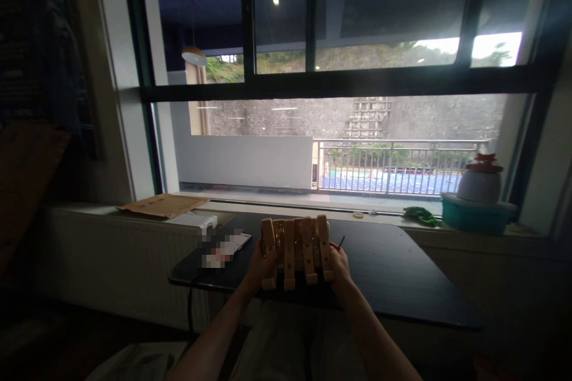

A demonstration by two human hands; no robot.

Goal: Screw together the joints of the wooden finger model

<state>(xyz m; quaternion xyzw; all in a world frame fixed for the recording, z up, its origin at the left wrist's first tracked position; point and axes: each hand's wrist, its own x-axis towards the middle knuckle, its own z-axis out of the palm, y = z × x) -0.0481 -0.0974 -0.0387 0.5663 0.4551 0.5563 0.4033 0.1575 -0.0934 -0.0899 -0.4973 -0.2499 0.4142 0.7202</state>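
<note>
Between my two hands, just above the near edge of the dark table [375, 262], is a wooden slatted piece [289, 253]. Several pale upright slats with small dark holes and blocky lower ends face me, and something shiny and yellowish shows in the gaps. My left hand [260, 266] grips its left side, fingers partly hidden behind the wood. On the right side, my right hand [340, 265] is closed round the edge. A thin dark stick [342, 242] pokes up beside my right fingers; its kind is too small to tell.
Left on the table lies a flat, partly blurred-out thing [227, 250]. A brown envelope [165, 205] rests on the sill. To the right are a green cloth [420, 215], a teal box [478, 214] and a white container with a red top [480, 181]. A large window stands ahead.
</note>
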